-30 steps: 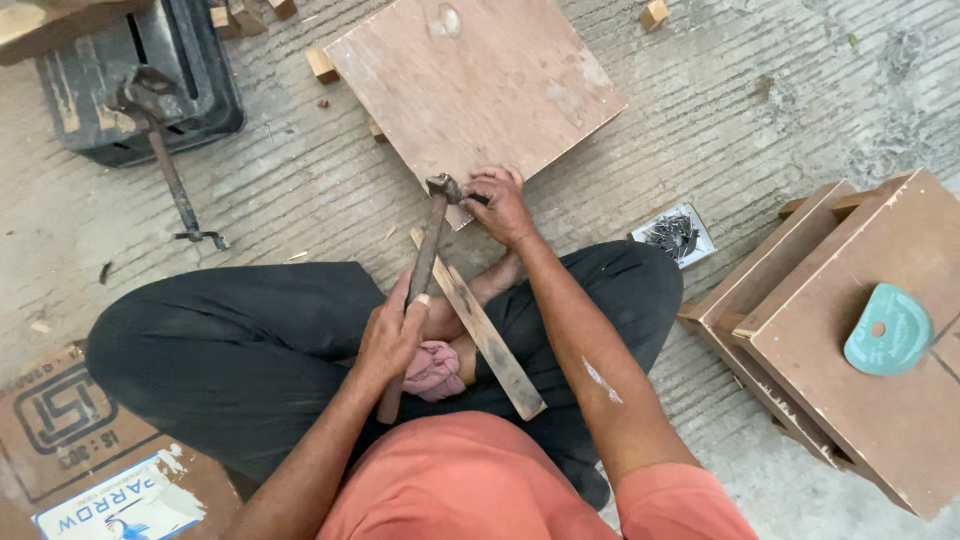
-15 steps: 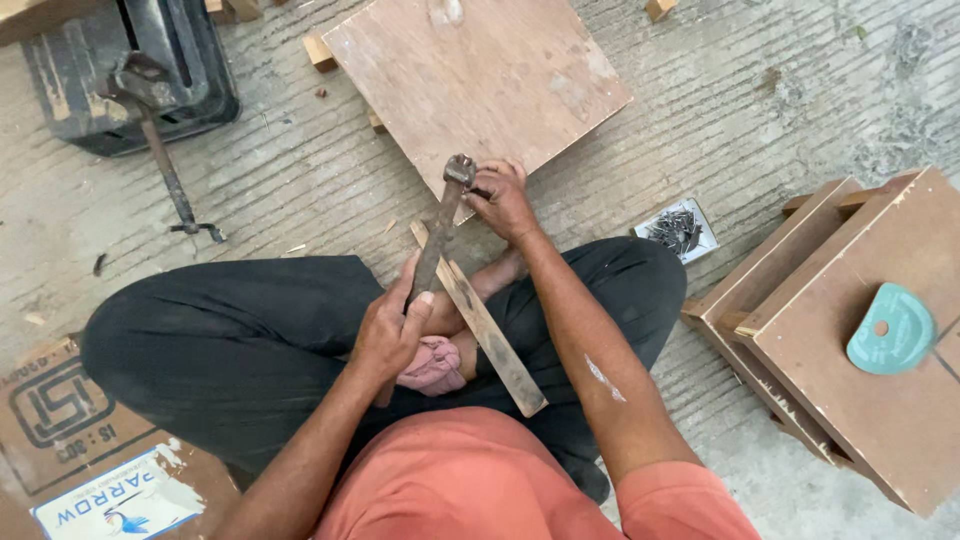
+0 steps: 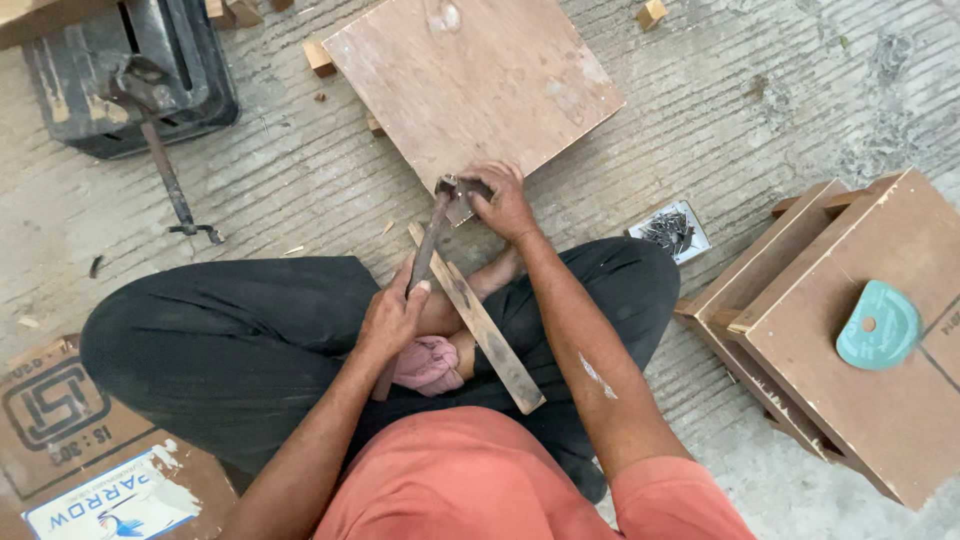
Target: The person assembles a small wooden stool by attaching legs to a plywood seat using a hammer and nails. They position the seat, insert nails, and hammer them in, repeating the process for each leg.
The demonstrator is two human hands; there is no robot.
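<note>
- Two bare hands work at the near corner of a square plywood board [image 3: 475,85] lying flat on the ribbed concrete floor [image 3: 740,110]; the person sits cross-legged right behind it.
- The left hand [image 3: 392,318] is clenched around the wooden handle of a hammer [image 3: 432,232], whose metal head rests at the board's near corner.
- The right hand [image 3: 505,200] is closed over that same corner, fingers curled just beside the hammer head; whether it pinches a nail cannot be told.
- A wooden strip [image 3: 478,320] lies slanted across the person's lap, its far end reaching towards the board's near corner.
- Risk, as judged from this view: the right fingers sit so close to the hammer head that a glancing blow could hit them; the board rests on small wood blocks [image 3: 320,57] and could rock or slide under a strike.
- A small open box of nails [image 3: 670,232], grey inside with a pale rim, sits on the floor by the right knee, where a shifting leg could tip it.
- Stacked brown wooden boxes [image 3: 850,330] stand at the right edge of the floor; a teal half-round label [image 3: 878,325] lies on the top one.
- At the lower-left corner lies flattened brown cardboard [image 3: 50,420] with a dark square emblem, and on it a white-and-blue printed label [image 3: 115,500].
- A black case [image 3: 130,90] with a metal hand tool [image 3: 160,150] lying across it occupies the upper-left corner.
</note>
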